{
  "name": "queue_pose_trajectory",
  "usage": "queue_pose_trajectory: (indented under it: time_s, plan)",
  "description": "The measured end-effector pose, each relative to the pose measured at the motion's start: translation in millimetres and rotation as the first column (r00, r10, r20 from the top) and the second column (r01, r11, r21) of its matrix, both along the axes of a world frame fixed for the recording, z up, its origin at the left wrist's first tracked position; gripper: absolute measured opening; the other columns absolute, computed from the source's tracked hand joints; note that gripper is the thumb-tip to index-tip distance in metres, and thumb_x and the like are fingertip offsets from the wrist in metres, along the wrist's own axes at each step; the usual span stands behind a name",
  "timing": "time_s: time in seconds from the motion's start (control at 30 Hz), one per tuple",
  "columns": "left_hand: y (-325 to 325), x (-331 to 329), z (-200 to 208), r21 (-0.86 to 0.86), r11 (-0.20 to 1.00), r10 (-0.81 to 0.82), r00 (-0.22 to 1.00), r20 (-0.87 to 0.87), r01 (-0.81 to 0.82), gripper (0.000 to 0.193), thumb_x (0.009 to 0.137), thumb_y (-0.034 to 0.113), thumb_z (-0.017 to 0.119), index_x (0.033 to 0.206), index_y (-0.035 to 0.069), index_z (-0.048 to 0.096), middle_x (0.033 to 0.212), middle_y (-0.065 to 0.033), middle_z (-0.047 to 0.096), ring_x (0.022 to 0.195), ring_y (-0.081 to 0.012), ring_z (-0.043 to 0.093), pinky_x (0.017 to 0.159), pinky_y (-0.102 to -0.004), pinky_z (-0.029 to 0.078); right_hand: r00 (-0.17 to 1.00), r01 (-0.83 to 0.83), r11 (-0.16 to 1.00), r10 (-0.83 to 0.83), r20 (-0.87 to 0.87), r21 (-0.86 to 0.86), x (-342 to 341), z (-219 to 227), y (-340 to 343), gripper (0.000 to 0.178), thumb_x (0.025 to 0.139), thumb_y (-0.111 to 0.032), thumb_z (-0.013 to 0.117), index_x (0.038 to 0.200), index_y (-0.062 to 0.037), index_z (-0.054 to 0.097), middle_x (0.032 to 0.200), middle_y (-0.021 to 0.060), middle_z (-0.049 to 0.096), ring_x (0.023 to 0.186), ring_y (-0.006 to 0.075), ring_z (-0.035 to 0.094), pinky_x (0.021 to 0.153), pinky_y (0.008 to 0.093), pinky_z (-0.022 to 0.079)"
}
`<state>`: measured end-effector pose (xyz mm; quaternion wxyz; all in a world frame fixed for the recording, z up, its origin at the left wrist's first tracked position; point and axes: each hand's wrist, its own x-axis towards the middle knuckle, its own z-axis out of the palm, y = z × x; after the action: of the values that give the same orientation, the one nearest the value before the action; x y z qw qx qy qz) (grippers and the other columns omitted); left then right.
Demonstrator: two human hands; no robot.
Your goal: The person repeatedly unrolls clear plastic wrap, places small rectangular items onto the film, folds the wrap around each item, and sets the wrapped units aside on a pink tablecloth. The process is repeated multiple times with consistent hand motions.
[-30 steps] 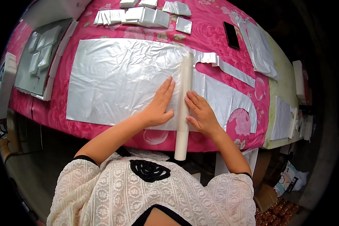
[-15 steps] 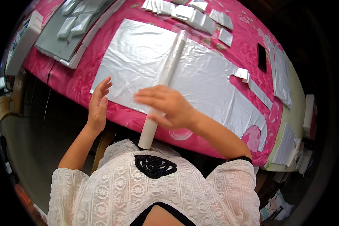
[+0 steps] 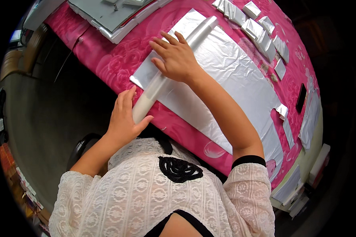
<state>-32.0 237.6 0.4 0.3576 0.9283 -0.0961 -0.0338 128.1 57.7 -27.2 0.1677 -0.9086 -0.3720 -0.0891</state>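
Left hand (image 3: 123, 117) at near end of tube (image 3: 151, 94), right hand (image 3: 176, 59) across middle

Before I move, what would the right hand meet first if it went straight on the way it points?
Beyond the pink cloth, the right hand would probably meet the edge of the grey-topped stack first; depth is unclear, so it might pass above it.

A cream lace top (image 3: 118, 193), patterned with rows of round motifs, had loose sleeves (image 3: 251, 189), a black corded appliqué (image 3: 180, 170), black neckline trim (image 3: 192, 221) and a black right cuff (image 3: 249, 159).
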Motion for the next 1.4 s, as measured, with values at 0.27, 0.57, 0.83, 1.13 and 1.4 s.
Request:
queue_pose_trajectory:
  time_s: [0.27,0.57,0.83,1.13,1.4]
  plan:
    - [14,8,-8,-0.613,0.73,-0.11,0.832,-0.543,-0.303,0.066,0.07,0.009,0.074,0.126,-0.002,0.041,0.112,-0.0131,0.055,0.099,-0.0206,0.057,0.088,-0.0326,0.047,0.695,0.718,0.364,-0.417,-0.586,0.593,-14,-7,42,0.079,0.08,-0.017,0.052,0.141,0.0074,0.007,0.142,0.0307,0.02,0.137,0.0373,0.008,0.111,0.0443,0.012]
    - [-19,17,20,-0.795,0.478,-0.576,0.55,-0.605,-0.373,0.072,0.066,0.03,0.077,0.121,-0.004,0.045,0.093,-0.0107,0.06,0.072,-0.0144,0.061,0.063,-0.0278,0.053,0.611,0.777,-0.115,0.376,-0.697,0.619,-47,71,-31,0.064,0.075,-0.02,0.068,0.124,0.0002,0.031,0.093,0.0095,0.052,0.08,0.0182,0.057,0.069,0.0317,0.052]
    - [-48,10,21,-0.789,0.25,-0.889,0.19,-0.417,-0.561,0.063,0.067,0.034,0.076,0.111,-0.002,0.048,0.076,-0.005,0.053,0.057,-0.0119,0.056,0.055,-0.0273,0.052,0.702,0.687,-0.35,0.547,-0.457,0.637,-82,67,-52,0.059,0.077,-0.019,0.065,0.122,-0.0025,0.031,0.087,0.007,0.052,0.077,0.0141,0.056,0.071,0.0326,0.052]
    - [-73,21,5,-0.736,0.662,-0.571,0.542,-0.616,-0.138,0.083,0.076,0.059,0.059,0.129,-0.001,0.037,0.112,-0.0144,0.055,0.081,-0.0154,0.059,0.062,-0.0283,0.051,0.668,0.741,-0.309,0.254,-0.699,0.596,-118,31,-62,0.049,0.079,-0.012,0.066,0.116,-0.001,0.035,0.088,0.0086,0.051,0.074,0.0161,0.058,0.067,0.0316,0.053]
    - [-51,3,-14,-0.579,0.808,-0.499,0.397,-0.771,-0.11,0.056,0.083,0.052,0.054,0.111,0.004,0.05,0.072,-0.0067,0.056,0.056,-0.0146,0.056,0.053,-0.0276,0.047,0.592,0.793,-0.355,0.261,-0.763,0.494,-113,5,-96,0.052,0.078,-0.012,0.069,0.117,0.0009,0.038,0.093,0.0103,0.055,0.079,0.018,0.06,0.069,0.0312,0.052]
